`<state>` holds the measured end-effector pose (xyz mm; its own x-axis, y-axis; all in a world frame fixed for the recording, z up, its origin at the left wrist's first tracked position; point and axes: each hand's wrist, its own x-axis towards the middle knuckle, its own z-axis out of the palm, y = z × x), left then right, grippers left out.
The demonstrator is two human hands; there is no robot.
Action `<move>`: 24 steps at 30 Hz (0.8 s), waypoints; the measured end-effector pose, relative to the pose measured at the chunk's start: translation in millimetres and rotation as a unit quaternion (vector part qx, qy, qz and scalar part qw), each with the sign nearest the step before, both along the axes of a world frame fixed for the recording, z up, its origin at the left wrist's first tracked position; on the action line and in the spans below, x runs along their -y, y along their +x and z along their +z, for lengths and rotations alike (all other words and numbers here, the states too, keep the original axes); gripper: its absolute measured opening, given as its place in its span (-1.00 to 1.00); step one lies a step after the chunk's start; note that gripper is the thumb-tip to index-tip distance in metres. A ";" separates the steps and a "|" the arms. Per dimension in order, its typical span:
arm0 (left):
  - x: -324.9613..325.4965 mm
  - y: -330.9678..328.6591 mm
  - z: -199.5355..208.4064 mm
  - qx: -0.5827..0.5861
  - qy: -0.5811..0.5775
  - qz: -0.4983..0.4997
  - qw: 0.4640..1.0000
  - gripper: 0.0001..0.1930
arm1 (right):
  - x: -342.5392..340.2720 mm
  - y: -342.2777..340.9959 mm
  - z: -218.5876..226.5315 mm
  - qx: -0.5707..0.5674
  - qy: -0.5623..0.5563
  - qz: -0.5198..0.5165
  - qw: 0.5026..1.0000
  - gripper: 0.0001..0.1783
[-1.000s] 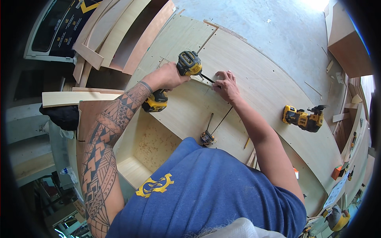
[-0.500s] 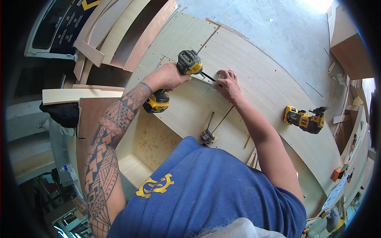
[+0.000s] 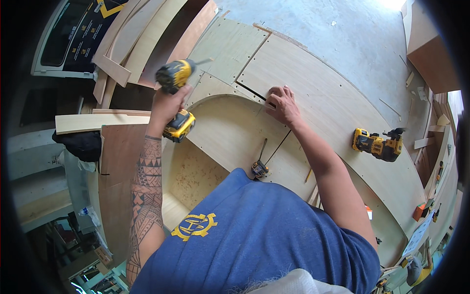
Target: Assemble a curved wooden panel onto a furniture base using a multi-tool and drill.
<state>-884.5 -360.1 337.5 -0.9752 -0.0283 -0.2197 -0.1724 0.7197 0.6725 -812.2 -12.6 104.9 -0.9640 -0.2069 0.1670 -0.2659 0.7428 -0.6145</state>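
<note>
Raised over the left part of the plywood work is a yellow-and-black cordless drill driver [image 3: 175, 74], blurred by motion, its long bit pointing right. My left hand [image 3: 168, 103] is wrapped round its handle, above the battery. My right hand [image 3: 282, 105] rests on the pale plywood panel [image 3: 313, 81] at the end of a dark gap, beside a curved cut-out edge. Its fingers are bent and drawn together; what they pinch, if anything, is hidden. Closer to my body, a tape measure [image 3: 259, 169] lies on a lower board with a thin dark seam beside it.
A yellow-and-black cordless power tool [image 3: 377, 145] lies on the panel at right. A pencil [image 3: 309, 175] is near my right forearm. An open compartment [image 3: 196, 179] with wood shavings sits at left. Plywood offcuts [image 3: 142, 39] lean at the far left; a box [image 3: 435, 54] stands far right.
My left hand has swung the drill driver up and left, away from my right hand and the panel edge. My right hand stays at nearly the same spot.
</note>
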 end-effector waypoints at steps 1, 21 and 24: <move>14.4 2.5 -6.4 -0.023 0.037 0.020 0.999 -0.69 | 1.2 -0.6 -0.2 -0.003 -0.010 -0.014 1.000 -0.60; 165.9 342.8 -315.8 -0.091 0.250 0.442 0.857 -0.28 | 18.4 4.6 -9.4 -0.027 0.133 0.039 0.990 -0.42; 181.0 343.1 -341.0 -0.073 0.179 0.423 0.885 0.00 | 30.7 19.8 -15.4 -0.057 0.129 -0.009 0.990 -0.37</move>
<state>-541.4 -541.1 -3.5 -0.6564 -0.7167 -0.2354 -0.4402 0.1106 0.8910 -792.4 -43.3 89.5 -0.9460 -0.2398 0.2182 -0.3076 0.8766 -0.3702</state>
